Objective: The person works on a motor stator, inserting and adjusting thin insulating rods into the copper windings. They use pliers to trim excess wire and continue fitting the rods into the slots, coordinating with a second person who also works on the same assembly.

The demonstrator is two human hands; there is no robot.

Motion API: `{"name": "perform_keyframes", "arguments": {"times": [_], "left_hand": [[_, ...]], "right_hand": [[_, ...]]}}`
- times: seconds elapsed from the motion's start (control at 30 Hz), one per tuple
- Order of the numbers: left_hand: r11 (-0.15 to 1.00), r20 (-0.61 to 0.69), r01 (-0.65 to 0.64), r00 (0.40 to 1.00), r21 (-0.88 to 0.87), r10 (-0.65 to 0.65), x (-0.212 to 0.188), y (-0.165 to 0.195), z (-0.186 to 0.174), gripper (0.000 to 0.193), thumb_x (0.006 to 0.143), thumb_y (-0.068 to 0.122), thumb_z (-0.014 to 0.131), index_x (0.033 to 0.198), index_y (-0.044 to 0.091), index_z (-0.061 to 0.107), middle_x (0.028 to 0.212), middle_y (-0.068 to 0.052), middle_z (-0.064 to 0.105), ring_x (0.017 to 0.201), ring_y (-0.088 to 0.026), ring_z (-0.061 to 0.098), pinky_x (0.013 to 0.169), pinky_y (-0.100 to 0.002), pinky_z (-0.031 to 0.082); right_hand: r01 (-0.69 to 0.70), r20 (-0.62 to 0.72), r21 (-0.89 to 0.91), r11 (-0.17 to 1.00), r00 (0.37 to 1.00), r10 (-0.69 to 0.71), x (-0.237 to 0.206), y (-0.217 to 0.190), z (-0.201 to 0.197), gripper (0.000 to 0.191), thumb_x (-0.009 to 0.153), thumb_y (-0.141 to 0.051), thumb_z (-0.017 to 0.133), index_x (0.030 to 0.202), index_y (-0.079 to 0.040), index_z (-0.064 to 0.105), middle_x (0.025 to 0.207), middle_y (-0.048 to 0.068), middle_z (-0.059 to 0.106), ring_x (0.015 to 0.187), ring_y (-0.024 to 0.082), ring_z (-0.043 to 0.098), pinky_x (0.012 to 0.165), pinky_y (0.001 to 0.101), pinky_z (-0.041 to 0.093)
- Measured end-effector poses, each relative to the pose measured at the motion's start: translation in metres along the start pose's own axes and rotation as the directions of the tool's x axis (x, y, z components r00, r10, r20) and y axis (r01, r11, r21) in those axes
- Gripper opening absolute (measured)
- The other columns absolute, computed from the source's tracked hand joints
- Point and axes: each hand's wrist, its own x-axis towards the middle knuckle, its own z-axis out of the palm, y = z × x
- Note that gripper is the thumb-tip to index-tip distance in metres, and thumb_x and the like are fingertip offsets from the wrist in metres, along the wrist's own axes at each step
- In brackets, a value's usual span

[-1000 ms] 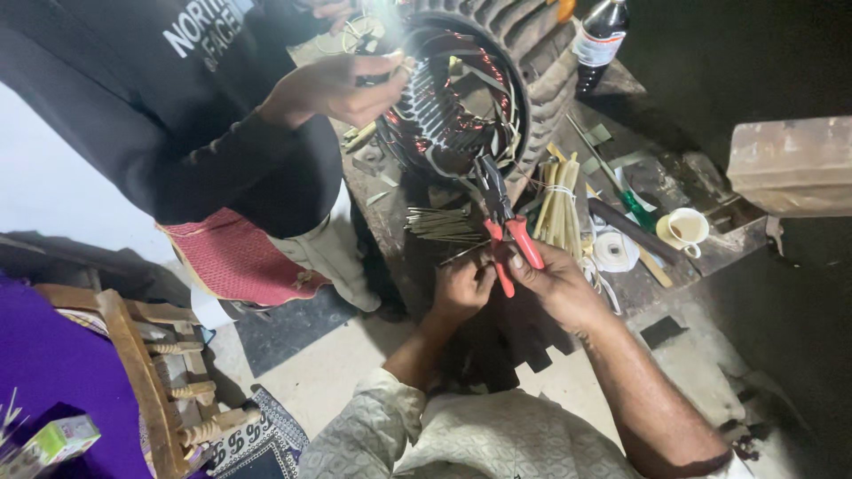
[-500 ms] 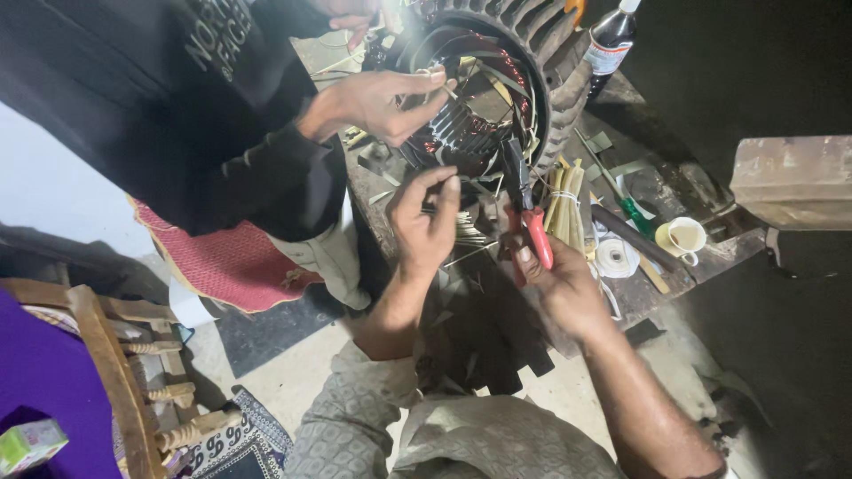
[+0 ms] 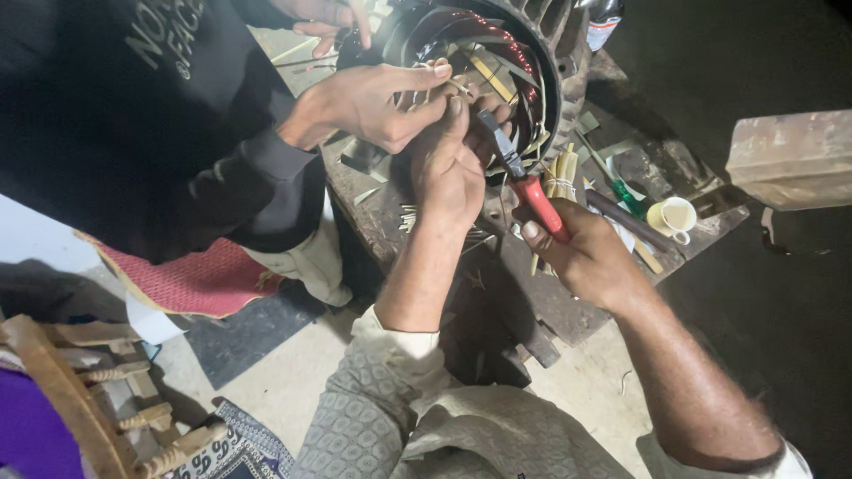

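Head view: motor stator (image 3: 541, 53), ribbed housing, stood on cluttered surface (image 3: 568, 310). Left hand (image 3: 448, 168) reached into stator opening, fingers pinched at windings; what they gripped could not be told. Right hand (image 3: 581, 253), below stator, clenched round red handles of pliers (image 3: 524, 177), tips pointing into stator. Co-worker's hand (image 3: 373, 102) at stator rim, left of opening. Cup (image 3: 672, 217) right of stator.

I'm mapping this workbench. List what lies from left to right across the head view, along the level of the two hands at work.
Co-worker's dark sleeve → co-worker's hand → left hand at the motor housing → red-handled pliers → right hand → pale cup → rusty block.
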Motion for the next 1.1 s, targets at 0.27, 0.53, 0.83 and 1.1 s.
{"name": "perform_keyframes", "arguments": {"times": [0.27,0.53,0.83,1.1], "left_hand": [[0.995,-0.062,0.048,0.997,-0.093,-0.054,0.015,0.006,0.011,0.033,0.106,0.033,0.066,0.121,0.004,0.062,0.105,-0.010,0.067,0.098,-0.023,0.067,0.091,-0.039,0.055],[0.996,-0.128,0.013,0.991,-0.089,-0.024,0.024,0.007,0.010,0.031,0.106,0.030,0.065,0.117,0.000,0.063,0.098,-0.012,0.068,0.091,-0.023,0.067,0.086,-0.039,0.056],[0.999,-0.171,0.040,0.984,-0.023,-0.043,0.016,0.007,0.006,0.029,0.102,0.029,0.066,0.113,0.002,0.064,0.100,-0.011,0.067,0.095,-0.025,0.067,0.090,-0.042,0.058],[0.999,-0.258,0.052,0.965,0.010,-0.048,0.005,0.009,-0.025,0.023,0.104,0.027,0.065,0.101,0.004,0.062,0.089,-0.007,0.061,0.081,-0.022,0.062,0.079,-0.044,0.058]], "right_hand": [[0.092,0.003,0.015,0.996,0.996,-0.092,0.003,-0.023,-0.010,0.035,0.098,-0.037,0.065,0.103,-0.003,0.069,0.072,0.004,0.064,0.067,0.014,0.059,0.060,0.0345,0.050],[-0.009,0.021,-0.057,0.998,1.000,0.010,0.011,-0.047,-0.023,0.034,0.095,-0.038,0.066,0.104,-0.005,0.070,0.067,0.004,0.061,0.062,0.013,0.058,0.058,0.0357,0.049],[-0.101,0.071,-0.119,0.988,0.991,0.110,0.011,-0.030,-0.009,0.041,0.094,-0.036,0.063,0.126,-0.012,0.062,0.072,0.011,0.067,0.068,0.022,0.064,0.065,0.0403,0.052],[0.058,0.011,-0.107,0.992,0.998,-0.058,-0.011,0.000,0.033,0.041,0.094,-0.035,0.065,0.116,-0.001,0.062,0.085,0.023,0.071,0.082,0.037,0.072,0.075,0.0476,0.055]]}}
